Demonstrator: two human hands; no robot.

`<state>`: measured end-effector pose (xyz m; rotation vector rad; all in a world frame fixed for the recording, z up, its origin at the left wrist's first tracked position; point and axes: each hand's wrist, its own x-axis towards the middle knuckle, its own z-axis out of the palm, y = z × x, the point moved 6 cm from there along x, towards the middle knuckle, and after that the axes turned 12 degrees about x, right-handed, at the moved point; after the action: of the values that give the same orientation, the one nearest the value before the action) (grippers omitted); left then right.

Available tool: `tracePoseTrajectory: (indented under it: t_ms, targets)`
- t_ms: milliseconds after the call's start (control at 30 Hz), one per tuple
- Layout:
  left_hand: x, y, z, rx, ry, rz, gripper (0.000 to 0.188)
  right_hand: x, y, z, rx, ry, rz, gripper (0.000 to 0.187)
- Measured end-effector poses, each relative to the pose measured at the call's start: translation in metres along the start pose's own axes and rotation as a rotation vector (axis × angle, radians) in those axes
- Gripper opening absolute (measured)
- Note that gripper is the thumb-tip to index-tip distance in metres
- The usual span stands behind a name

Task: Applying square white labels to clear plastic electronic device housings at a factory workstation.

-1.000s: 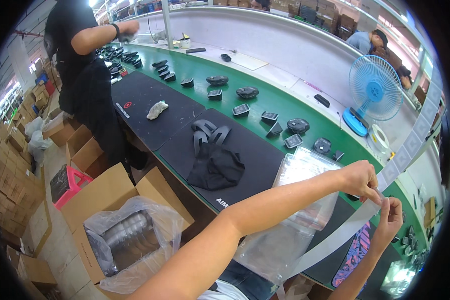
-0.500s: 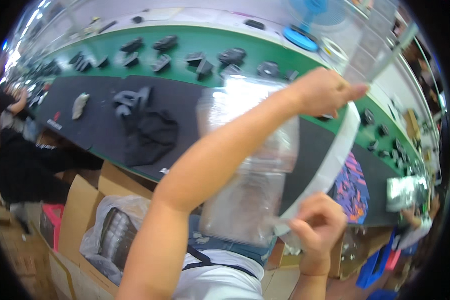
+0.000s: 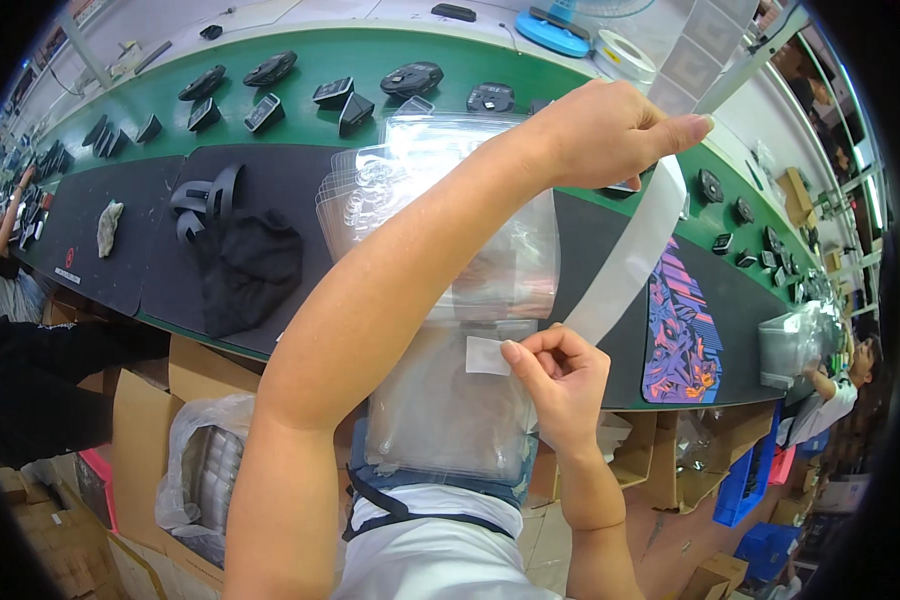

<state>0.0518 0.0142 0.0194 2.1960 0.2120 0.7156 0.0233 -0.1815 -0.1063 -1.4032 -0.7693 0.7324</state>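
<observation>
My left arm reaches across to the upper right. There my left hand (image 3: 615, 135) is closed on a strip of labels (image 3: 698, 55); its white backing tail (image 3: 625, 265) hangs down behind my right hand. My right hand (image 3: 568, 385) pinches a small whitish label (image 3: 488, 356) by its edge between thumb and finger. This label is over a flat clear plastic sleeve (image 3: 440, 425) at the table's near edge. Behind it lies a fanned stack of clear plastic sleeves (image 3: 345, 200), partly hidden by my left forearm.
Black cloth (image 3: 250, 270) and a small pale crumpled item (image 3: 109, 228) lie left on the dark mat. Computer mice (image 3: 410, 78) line the green strip. A patterned mat (image 3: 680, 335) is at right. Open cartons (image 3: 145, 430) stand below the table. Other people work at both sides.
My right hand has moved left and now shows a label in its pinch, over the near sleeve. My left hand remains at the strip. The whole view has shifted slightly.
</observation>
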Motion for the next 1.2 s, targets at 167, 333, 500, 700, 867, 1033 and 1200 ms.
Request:
tracePoseTrajectory:
  t_ms: [167, 333, 500, 700, 867, 1033, 1200]
  targets:
    - [0.001, -0.002, 0.001, -0.021, -0.004, 0.000, 0.076, 0.000, -0.004, 0.001, -0.033, -0.029, 0.006, 0.018]
    - [-0.002, 0.001, -0.002, -0.010, 0.004, -0.010, 0.072, 0.001, 0.001, 0.006, -0.073, -0.022, 0.017, 0.019]
    - [-0.003, 0.003, -0.003, 0.009, -0.014, -0.020, 0.069, 0.001, 0.004, 0.006, -0.132, -0.004, -0.014, 0.020]
    - [-0.003, 0.007, -0.004, 0.056, -0.007, 0.004, 0.066, 0.004, 0.004, 0.008, -0.285, 0.023, -0.143, 0.018]
    - [-0.001, 0.003, 0.001, 0.030, 0.001, 0.011, 0.062, -0.002, 0.002, 0.010, -0.404, 0.065, -0.230, 0.016]
    - [0.001, 0.007, 0.003, 0.012, 0.042, 0.053, 0.053, -0.015, -0.028, 0.021, -0.600, -0.076, -0.583, 0.026]
    - [-0.002, 0.015, -0.003, -0.004, 0.048, 0.077, 0.047, -0.037, -0.040, 0.042, -0.928, -0.540, -0.551, 0.052]
